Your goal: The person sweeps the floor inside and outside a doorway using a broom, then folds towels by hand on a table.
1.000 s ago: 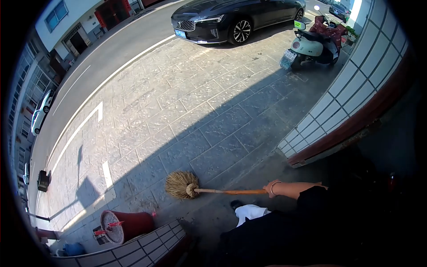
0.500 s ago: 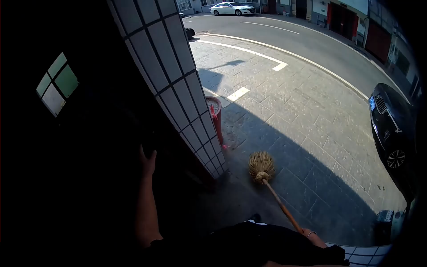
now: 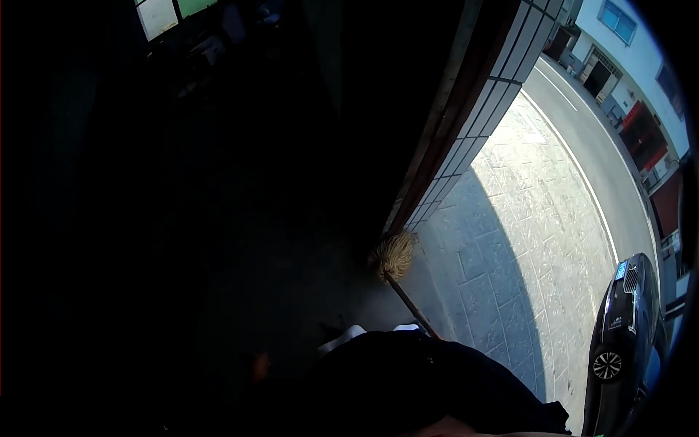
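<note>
Here, we look down over dark clothing (image 3: 444,371) at a broom (image 3: 393,257), whose straw head lies on the shaded ground at the foot of a tiled wall (image 3: 477,116). The head is right by the wall's lower end, though we cannot tell whether the two touch. Its wooden handle (image 3: 409,302) slants down and to the right until the clothing hides it. The right hand is out of our sight, so we cannot tell how its fingers stand or whether they hold the handle. Low on the left we see a dim reddish patch (image 3: 261,366), too dark for us to say whether it is the left hand, and we cannot make out its fingers either. Two white patches (image 3: 348,336) show just above the clothing, near the handle. To our right, stone paving (image 3: 513,240) runs from shade into sunlight, with a dark car (image 3: 622,320) at its far side and a road (image 3: 601,146) beyond. At upper left, pale and green window panes (image 3: 158,17) break the deep shadow.
</note>
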Available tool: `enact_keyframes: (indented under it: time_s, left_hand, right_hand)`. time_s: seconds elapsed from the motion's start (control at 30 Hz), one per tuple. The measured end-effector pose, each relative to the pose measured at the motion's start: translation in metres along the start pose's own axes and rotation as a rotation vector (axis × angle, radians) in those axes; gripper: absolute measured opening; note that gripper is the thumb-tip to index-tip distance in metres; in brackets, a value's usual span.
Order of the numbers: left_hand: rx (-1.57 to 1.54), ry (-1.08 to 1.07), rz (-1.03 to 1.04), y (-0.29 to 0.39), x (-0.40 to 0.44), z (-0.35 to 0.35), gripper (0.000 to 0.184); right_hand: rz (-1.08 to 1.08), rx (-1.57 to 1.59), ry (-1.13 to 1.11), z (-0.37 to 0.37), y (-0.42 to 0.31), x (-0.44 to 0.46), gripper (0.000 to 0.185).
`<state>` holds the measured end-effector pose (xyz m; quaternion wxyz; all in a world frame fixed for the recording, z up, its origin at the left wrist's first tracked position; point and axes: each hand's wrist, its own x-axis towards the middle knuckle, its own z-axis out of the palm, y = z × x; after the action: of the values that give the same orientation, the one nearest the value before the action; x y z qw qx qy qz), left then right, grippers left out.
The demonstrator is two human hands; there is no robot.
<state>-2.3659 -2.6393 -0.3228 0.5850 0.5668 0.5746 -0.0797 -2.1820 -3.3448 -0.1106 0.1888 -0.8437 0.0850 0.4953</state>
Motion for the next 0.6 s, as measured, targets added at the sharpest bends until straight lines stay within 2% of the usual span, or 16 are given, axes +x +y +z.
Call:
enact_keyframes:
  time_s: [0.07,0.17,0.2,0.3,0.37,0.43,0.47,0.5,0.53,0.57,0.6]
  left_hand:
    - [0.239,0.122,0.156,-0.078,0.029,-0.044,0.023]
    - [0.781,0.440,0.617,-0.163,0.065,-0.084,0.020]
    - [0.863,0.652,0.848,-0.178,0.080,-0.089,0.019]
    - [0.962,0.460,0.515,-0.130,0.022,-0.081,0.032]
    - [0.519,0.357,0.371,-0.146,0.029,-0.067,0.026]
    - [-0.065,0.307,0.259,-0.176,0.032,-0.042,0.021]
    - [-0.203,0.334,0.331,-0.211,0.051,-0.032,0.020]
    - [-0.404,0.262,0.125,-0.197,0.022,-0.022,0.019]
    - [-0.604,0.228,-0.092,-0.150,-0.033,-0.009,0.018]
    - [-0.616,0.239,-0.153,-0.137,-0.044,-0.003,0.017]
    - [-0.525,0.223,-0.116,-0.152,-0.041,0.001,0.017]
  right_hand:
    - [-0.038,-0.040,-0.045,-0.005,-0.029,0.008,0.043]
    - [-0.102,-0.118,-0.124,-0.024,-0.080,0.032,0.043]
    - [-0.141,-0.138,-0.161,-0.028,-0.101,0.045,0.043]
    - [-0.222,-0.174,-0.255,-0.044,-0.158,0.077,0.043]
    - [-0.282,-0.172,-0.331,-0.056,-0.200,0.104,0.043]
    - [-0.377,-0.189,-0.392,-0.064,-0.248,0.127,0.043]
    - [-0.703,-0.519,-0.234,-0.069,-0.278,0.124,0.038]
    - [-0.504,-0.524,-0.255,-0.068,-0.310,0.134,0.034]
    - [-0.441,-0.445,-0.250,-0.067,-0.335,0.139,0.032]
    - [-0.427,-0.416,-0.232,-0.064,-0.356,0.146,0.032]
    - [-0.416,-0.385,-0.213,-0.064,-0.375,0.155,0.033]
